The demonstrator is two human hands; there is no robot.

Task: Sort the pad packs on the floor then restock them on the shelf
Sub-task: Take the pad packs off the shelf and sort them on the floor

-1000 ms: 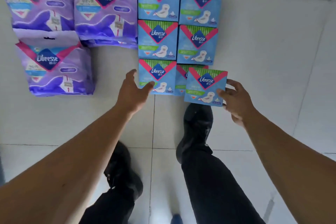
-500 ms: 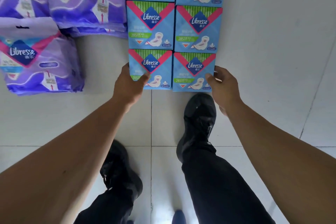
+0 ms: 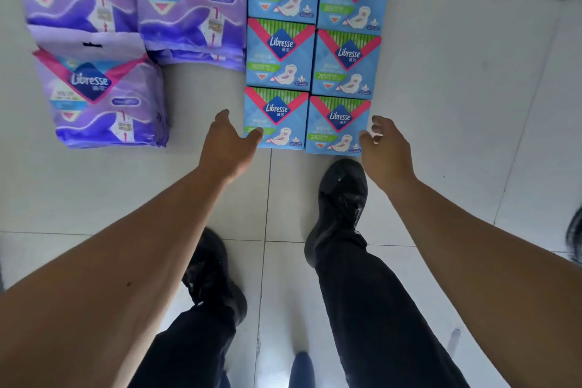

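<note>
Several blue pad packs lie flat on the floor in two neat columns; the nearest pair are the left blue pack (image 3: 277, 118) and the right blue pack (image 3: 338, 126). Three purple pad packs lie to their left, the closest one (image 3: 104, 101) in front of the other two (image 3: 189, 0). My left hand (image 3: 228, 145) is spread beside the left blue pack, its thumb touching the pack's lower left corner. My right hand (image 3: 385, 148) hovers by the right blue pack's right edge, fingers loosely bent, holding nothing.
The floor is pale tile (image 3: 472, 104) with bare room to the right of the blue packs. My black shoes (image 3: 341, 198) and dark trouser legs stand just in front of the packs. A dark object (image 3: 574, 239) shows at the right edge.
My right hand set the blue pack it held flat into the front row and has let go. Both hands have loosened and drawn slightly off the front packs.
</note>
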